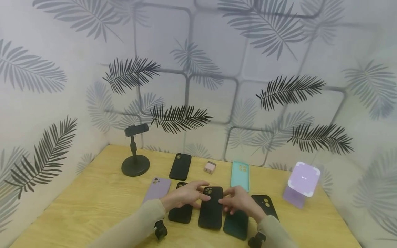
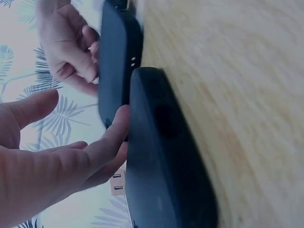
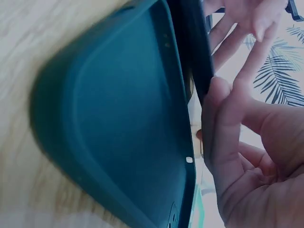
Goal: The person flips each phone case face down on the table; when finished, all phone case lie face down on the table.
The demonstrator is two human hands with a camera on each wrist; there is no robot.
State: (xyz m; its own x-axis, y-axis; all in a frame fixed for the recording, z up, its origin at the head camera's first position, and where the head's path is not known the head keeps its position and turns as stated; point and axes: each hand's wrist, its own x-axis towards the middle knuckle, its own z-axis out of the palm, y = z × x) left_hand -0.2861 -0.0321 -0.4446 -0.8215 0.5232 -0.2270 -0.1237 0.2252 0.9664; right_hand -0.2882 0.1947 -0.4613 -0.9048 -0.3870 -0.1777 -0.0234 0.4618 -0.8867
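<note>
Right now both hands flank the black silicone phone case (image 1: 211, 207) lying flat on the wooden desk (image 1: 93, 206), long axis running away from the person. Left hand (image 1: 186, 194) & right hand (image 1: 237, 201) fingers straightish, touching its top edges, prob. no firm grip.

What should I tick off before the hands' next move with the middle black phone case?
1. Left hand on the middle black case: ok, fingertips touch its top left edge.
2. Right hand on it: ok, fingers meet its right edge.
3. Firm grip: cannot tell; fingers look fairly straight.
4. Case lifted off the table: cannot tell.
5. Neighbours clear: not ok, the left black case and the dark green case lie right beside it.
6. Mint case out of the way: ok, farther back.
</note>
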